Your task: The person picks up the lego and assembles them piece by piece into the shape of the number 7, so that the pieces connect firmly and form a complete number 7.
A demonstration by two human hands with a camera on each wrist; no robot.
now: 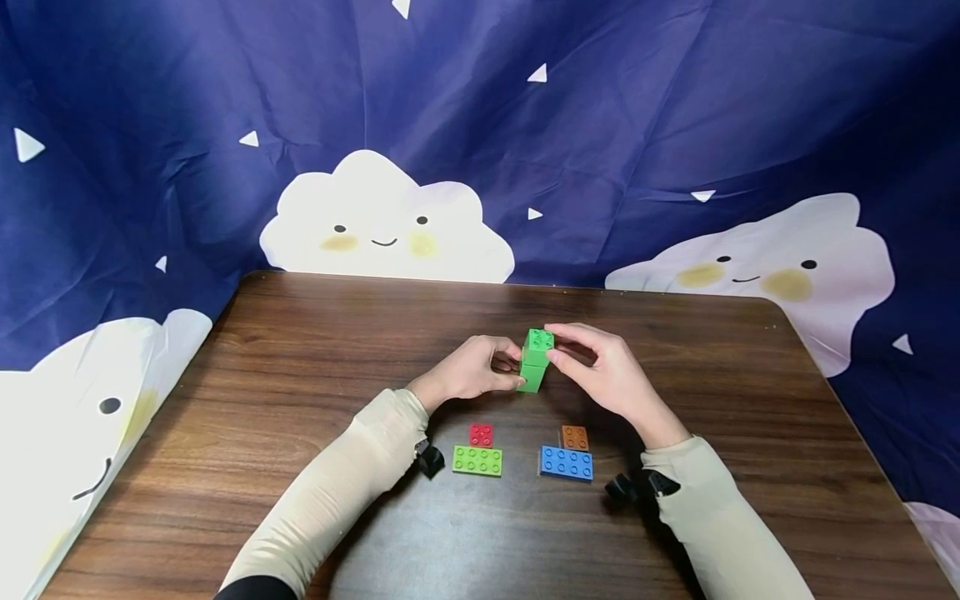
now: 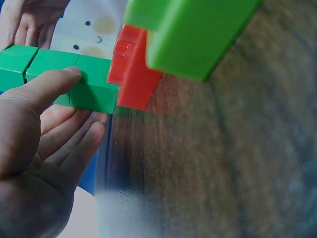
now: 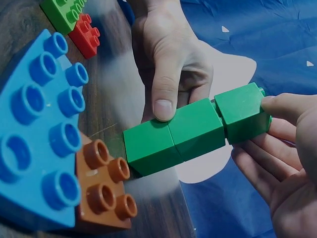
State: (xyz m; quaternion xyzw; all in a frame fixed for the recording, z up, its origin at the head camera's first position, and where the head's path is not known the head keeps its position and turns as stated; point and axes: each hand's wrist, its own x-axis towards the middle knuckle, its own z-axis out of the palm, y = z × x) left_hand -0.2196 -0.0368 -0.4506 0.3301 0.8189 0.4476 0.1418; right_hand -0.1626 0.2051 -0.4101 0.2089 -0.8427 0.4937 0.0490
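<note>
A small column of green toy bricks [image 1: 532, 380] stands upright on the table in front of both hands. My left hand [image 1: 474, 367] grips its lower part, thumb on the near face and fingers behind. At the top, my right hand [image 1: 611, 375] pinches one more green brick [image 3: 241, 113] between thumb and fingers. In the right wrist view a thin gap shows between this brick and the two joined bricks [image 3: 173, 138] below it. Studs show on the upper brick's top.
Nearer the body, a red brick [image 1: 481, 435] sits just behind a lime green brick [image 1: 477, 461]. To their right, an orange-brown brick [image 1: 574, 437] sits behind a blue brick [image 1: 566, 463]. A dark blue cloth with clouds [image 1: 390, 225] hangs beyond the wooden table [image 1: 337, 317].
</note>
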